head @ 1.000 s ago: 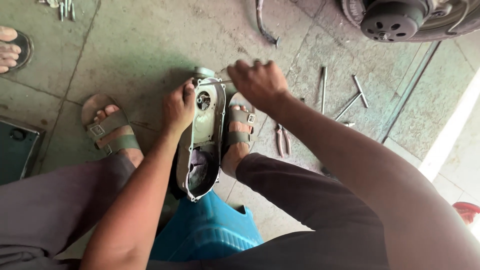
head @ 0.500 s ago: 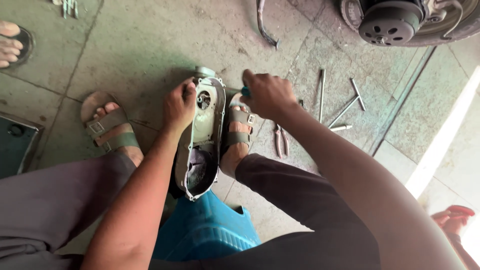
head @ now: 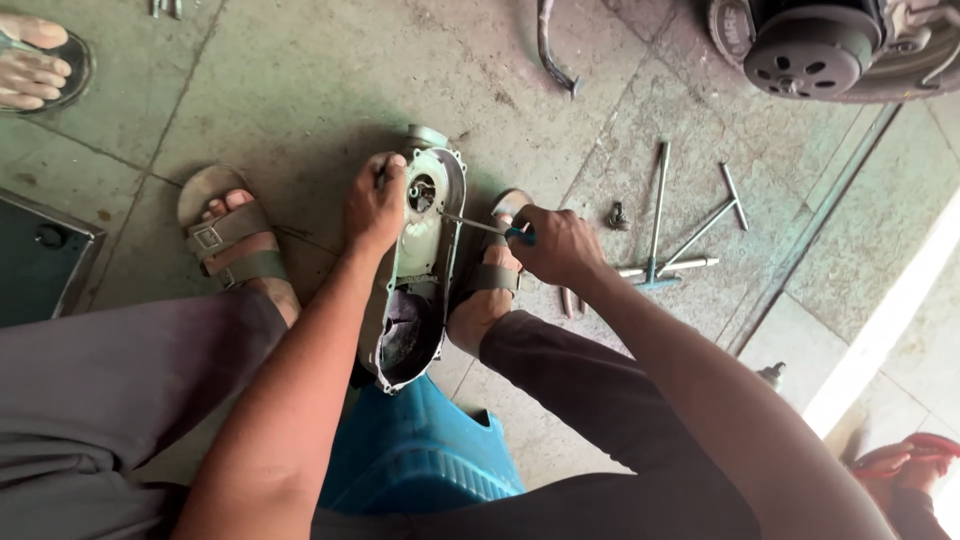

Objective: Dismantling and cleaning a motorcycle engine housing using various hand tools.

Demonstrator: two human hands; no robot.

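Observation:
A long grey metal engine side cover stands on edge on the floor between my sandalled feet, its hollow inside facing right. My left hand grips its upper left rim. My right hand is shut on a screwdriver with a blue-green handle; its thin shaft points left and the tip sits at the round opening near the cover's top.
A blue plastic stool is under me. T-handle wrenches and a small metal part lie on the stone floor to the right. A motor wheel hub is at top right. Another person's foot is at top left.
My right hand came down from above the cover's top to the right side and now points the screwdriver into the cover. The left hand has kept its grip.

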